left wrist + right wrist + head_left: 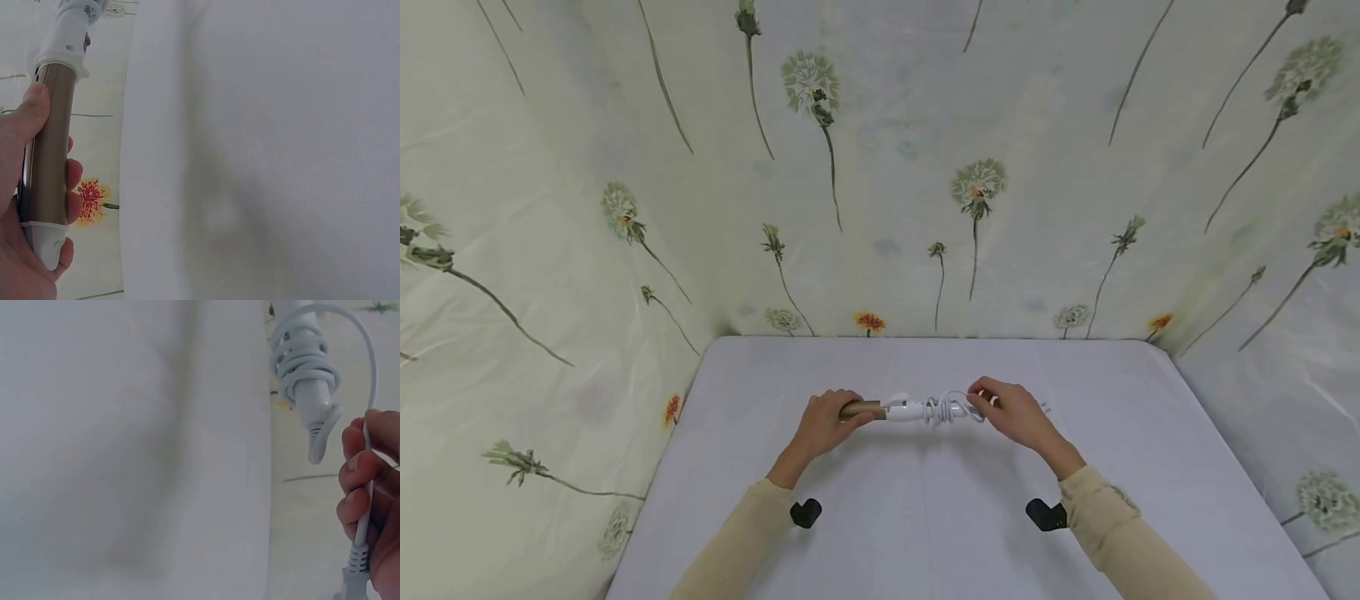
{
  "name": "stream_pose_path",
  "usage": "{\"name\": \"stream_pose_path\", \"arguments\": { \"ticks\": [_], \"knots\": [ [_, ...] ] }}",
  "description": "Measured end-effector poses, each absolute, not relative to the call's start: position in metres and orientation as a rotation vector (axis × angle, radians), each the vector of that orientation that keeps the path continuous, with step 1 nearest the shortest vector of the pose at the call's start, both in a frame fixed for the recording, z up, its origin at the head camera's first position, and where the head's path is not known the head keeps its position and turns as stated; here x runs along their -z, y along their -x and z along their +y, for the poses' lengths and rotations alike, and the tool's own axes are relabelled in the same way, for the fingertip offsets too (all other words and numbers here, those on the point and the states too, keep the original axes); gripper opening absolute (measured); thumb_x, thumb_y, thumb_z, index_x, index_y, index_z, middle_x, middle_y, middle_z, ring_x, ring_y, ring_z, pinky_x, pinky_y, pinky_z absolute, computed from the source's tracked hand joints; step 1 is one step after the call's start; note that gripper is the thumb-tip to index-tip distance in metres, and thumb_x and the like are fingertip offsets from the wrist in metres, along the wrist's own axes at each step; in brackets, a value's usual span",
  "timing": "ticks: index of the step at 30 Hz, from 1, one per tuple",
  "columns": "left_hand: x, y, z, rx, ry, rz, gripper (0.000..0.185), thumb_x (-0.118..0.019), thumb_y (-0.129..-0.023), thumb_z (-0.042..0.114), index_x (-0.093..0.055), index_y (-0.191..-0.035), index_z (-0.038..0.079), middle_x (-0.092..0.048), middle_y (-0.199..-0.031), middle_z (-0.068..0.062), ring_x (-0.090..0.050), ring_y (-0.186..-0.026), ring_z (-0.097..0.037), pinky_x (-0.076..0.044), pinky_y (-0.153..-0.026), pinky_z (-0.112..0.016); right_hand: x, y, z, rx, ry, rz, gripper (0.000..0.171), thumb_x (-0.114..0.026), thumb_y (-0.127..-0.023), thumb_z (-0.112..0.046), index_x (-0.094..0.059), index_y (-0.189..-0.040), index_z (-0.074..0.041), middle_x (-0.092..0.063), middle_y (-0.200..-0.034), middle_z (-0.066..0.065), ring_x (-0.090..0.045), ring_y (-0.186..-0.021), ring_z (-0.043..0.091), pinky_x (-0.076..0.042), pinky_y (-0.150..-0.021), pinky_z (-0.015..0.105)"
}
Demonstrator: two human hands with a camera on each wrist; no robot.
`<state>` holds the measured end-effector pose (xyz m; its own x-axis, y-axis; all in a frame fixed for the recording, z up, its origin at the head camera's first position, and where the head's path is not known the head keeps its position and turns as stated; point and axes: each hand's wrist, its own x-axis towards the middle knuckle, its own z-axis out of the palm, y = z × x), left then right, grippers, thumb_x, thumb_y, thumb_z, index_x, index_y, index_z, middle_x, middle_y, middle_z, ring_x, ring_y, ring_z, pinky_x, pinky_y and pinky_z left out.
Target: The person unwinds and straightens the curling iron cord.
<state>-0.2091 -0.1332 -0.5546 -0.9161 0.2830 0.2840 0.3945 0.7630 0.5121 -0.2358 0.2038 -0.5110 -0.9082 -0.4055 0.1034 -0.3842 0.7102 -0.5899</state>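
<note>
Your left hand (822,425) grips the gold-barrelled white curling iron (904,409) above the white table (925,533); your right hand (1011,411) pinches its white cord (364,506). Its small printed marking is unreadable.

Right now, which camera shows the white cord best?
The right wrist view: the white cord coils round the curling iron's handle, pinched by the right hand. The head view shows it tiny; the left wrist view, not at all.

Curling iron (901,409) with glossy bronze metal barrel and smooth white plastic handle, smooth white rubbery cord (369,381), matt white cloth table cover (925,533), creased glossy floral sheeting (880,167) in upper frame.
</note>
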Motion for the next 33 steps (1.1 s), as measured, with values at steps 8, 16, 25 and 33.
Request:
{"name": "stream_pose_path", "arguments": {
  "ticks": [8, 16, 25, 33],
  "knots": [
    [0.554, 0.211, -0.13, 0.863, 0.489, -2.791, 0.037, -0.065, -0.085, 0.048, -0.067, -0.105, 0.017, -0.068, -0.089, 0.003, -0.051, -0.073, -0.012, -0.031, -0.068, -0.03, 0.509, 0.224, 0.208, 1.09, 0.694, 2.733, 0.021, -0.051, -0.098, -0.033, -0.061, -0.105, -0.015, -0.058, -0.072, -0.001, -0.048, -0.044, 0.01, -0.042, -0.045, 0.026],
    [0.555, 0.21, -0.128, 0.852, 0.479, -2.788, 0.039, -0.065, -0.085, 0.048, -0.067, -0.105, 0.015, -0.068, -0.088, 0.001, -0.051, -0.073, -0.013, -0.031, -0.067, -0.03, 0.51, 0.21, 0.207, 1.125, 0.708, 2.656, 0.016, -0.052, -0.097, -0.035, -0.059, -0.103, -0.022, -0.055, -0.07, -0.001, -0.049, -0.044, 0.011, -0.043, -0.045, 0.026],
    [0.556, 0.213, -0.132, 0.853, 0.48, -2.774, 0.039, -0.065, -0.085, 0.048, -0.067, -0.106, 0.016, -0.068, -0.089, 0.002, -0.052, -0.073, -0.014, -0.031, -0.068, -0.03, 0.519, 0.198, 0.203, 1.155, 0.827, 2.507, 0.013, -0.052, -0.097, -0.033, -0.055, -0.105, -0.023, -0.059, -0.076, 0.007, -0.053, -0.045, 0.01, -0.047, -0.048, 0.027],
    [0.556, 0.214, -0.135, 0.836, 0.488, -2.769, 0.039, -0.065, -0.085, 0.048, -0.067, -0.106, 0.015, -0.068, -0.089, 0.002, -0.052, -0.073, -0.013, -0.032, -0.068, -0.03, 0.533, 0.186, 0.201, 1.198, 0.879, 2.428, 0.009, -0.052, -0.098, -0.023, -0.056, -0.106, -0.022, -0.06, -0.077, 0.01, -0.057, -0.046, 0.016, -0.046, -0.047, 0.026]
  ]
}}
